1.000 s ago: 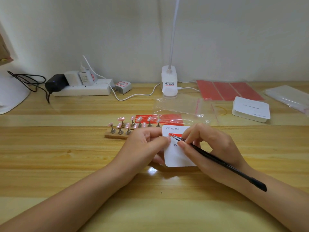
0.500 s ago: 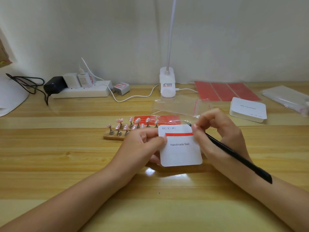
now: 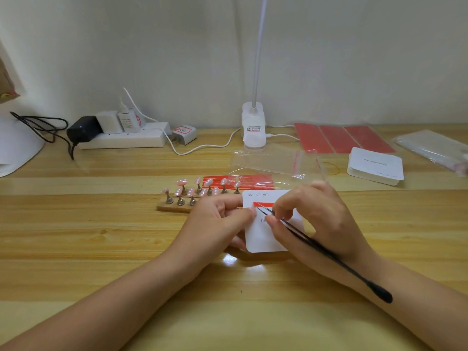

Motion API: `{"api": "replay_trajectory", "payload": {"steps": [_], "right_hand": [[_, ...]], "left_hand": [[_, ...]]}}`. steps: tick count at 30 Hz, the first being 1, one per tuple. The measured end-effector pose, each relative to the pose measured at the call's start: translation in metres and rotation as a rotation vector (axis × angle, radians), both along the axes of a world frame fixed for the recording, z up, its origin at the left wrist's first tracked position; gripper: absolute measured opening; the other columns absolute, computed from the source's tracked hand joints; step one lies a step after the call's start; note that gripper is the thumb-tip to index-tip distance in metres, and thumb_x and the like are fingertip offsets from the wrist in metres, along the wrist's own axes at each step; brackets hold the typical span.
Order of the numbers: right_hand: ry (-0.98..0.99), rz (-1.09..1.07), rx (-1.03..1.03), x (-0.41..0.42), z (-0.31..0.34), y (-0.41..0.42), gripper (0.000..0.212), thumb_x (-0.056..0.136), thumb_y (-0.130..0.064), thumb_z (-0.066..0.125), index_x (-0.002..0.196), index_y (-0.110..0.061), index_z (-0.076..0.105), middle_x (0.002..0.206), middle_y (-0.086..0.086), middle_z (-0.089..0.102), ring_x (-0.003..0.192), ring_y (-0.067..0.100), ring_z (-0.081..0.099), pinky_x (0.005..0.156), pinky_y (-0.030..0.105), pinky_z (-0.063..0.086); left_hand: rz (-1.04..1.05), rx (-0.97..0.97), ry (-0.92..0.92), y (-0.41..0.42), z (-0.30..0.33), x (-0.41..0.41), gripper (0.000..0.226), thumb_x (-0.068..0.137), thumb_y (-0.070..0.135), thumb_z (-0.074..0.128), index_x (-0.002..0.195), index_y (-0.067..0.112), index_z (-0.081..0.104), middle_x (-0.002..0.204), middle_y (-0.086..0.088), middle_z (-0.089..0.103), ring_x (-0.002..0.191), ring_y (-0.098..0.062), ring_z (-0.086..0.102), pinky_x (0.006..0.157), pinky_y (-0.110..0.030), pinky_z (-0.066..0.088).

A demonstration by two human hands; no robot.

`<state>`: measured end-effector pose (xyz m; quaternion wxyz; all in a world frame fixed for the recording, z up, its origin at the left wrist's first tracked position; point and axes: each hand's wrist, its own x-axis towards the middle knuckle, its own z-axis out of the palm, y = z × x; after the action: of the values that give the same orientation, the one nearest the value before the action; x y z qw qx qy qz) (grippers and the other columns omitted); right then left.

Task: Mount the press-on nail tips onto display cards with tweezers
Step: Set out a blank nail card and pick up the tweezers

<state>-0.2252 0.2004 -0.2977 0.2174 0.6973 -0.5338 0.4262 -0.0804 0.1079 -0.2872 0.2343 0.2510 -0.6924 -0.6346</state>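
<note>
Centrally, a wooden table (image 3: 76,236) fills the lower frame. At upper left sits a white power strip (image 3: 126,140) with plugs; at upper centre, a white lamp base (image 3: 254,133); at upper right, red adhesive sheets (image 3: 339,138) and a stack of white cards (image 3: 374,166). The left hand (image 3: 217,221) pinches the left edge of a white display card (image 3: 260,239) at frame centre. The right hand (image 3: 319,219) grips black tweezers (image 3: 316,247), their tips resting on the card's red strip (image 3: 266,204). Just left of the card, pink nail tips (image 3: 202,186) stand on small stems on a wooden holder (image 3: 172,207).
</note>
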Motion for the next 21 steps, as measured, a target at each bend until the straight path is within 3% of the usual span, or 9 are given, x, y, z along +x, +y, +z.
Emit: {"api": "replay_trajectory", "payload": {"steps": [6,16,21], "right_hand": [[0.007,0.003,0.003,0.0007,-0.0005,-0.0003,0.013,0.081,-0.011,0.058,0.068,-0.007,0.060,0.064,-0.003,0.058,0.061,0.008,0.049,0.066,0.035,0.041],[-0.012,0.006,0.010,0.0028,0.0000,-0.0009,0.012,0.080,-0.007,0.056,0.069,-0.006,0.062,0.066,-0.003,0.059,0.067,0.006,0.047,0.069,0.029,0.040],[-0.055,0.004,0.000,0.0007,-0.0004,-0.0004,0.012,0.080,-0.005,0.053,0.071,-0.005,0.060,0.064,0.000,0.059,0.066,0.008,0.047,0.070,0.021,0.039]], "left_hand": [[-0.011,-0.014,-0.010,-0.0005,-0.0005,0.0003,0.023,0.091,0.003,0.050,0.102,0.012,0.069,0.080,0.000,0.073,0.075,-0.015,0.070,0.056,-0.026,0.057],[-0.019,-0.028,-0.002,0.0012,0.0003,0.0005,0.024,0.091,0.001,0.049,0.091,0.016,0.069,0.072,0.003,0.072,0.065,-0.012,0.068,0.053,-0.023,0.055],[-0.002,-0.010,0.004,0.0009,0.0000,0.0004,0.025,0.090,0.002,0.050,0.102,0.014,0.068,0.084,-0.004,0.074,0.072,-0.016,0.070,0.055,-0.025,0.057]]}}
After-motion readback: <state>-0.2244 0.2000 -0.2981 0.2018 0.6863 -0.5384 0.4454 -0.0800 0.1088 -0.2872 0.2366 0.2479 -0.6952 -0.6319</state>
